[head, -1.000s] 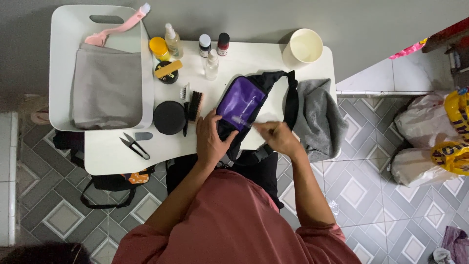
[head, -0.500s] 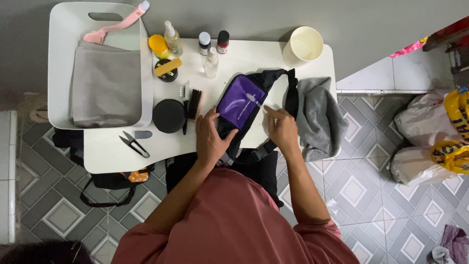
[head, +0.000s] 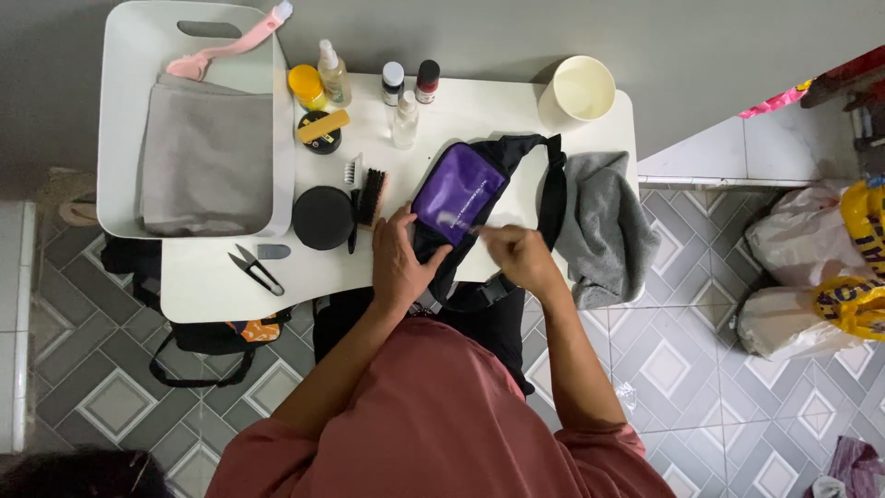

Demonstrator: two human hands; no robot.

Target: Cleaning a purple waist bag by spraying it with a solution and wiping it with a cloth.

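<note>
White table over grey patterned floor tiles, left hand gripping purple pouch; right hand fingers closed

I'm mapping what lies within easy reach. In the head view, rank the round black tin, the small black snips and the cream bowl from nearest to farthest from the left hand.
From the left hand:
1. Round black tin, just to its left.
2. Small black snips, further left, near the table's front edge.
3. Cream bowl, at the far right corner.
</note>
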